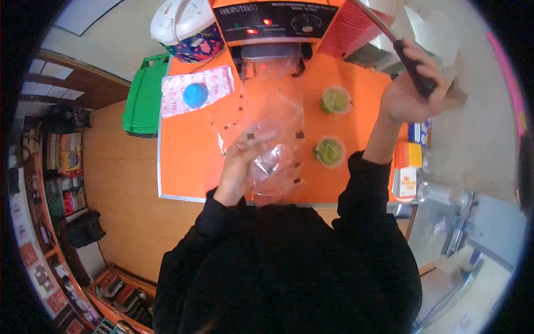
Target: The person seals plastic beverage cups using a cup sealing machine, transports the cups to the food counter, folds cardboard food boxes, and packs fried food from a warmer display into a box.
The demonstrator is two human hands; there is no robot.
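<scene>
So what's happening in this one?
A person in black sleeves stands at an orange table. The left hand holds a clear plastic bag under an orange sealing machine, while the right hand grips the machine's black lever handle. Two small tubs of green paste sit beside the bag.

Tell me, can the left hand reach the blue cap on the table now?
Probably not at once: the left hand is busy holding a clear plastic bag. The blue cap lies uncovered, up and to its left, with only bare orange table between them.
</scene>
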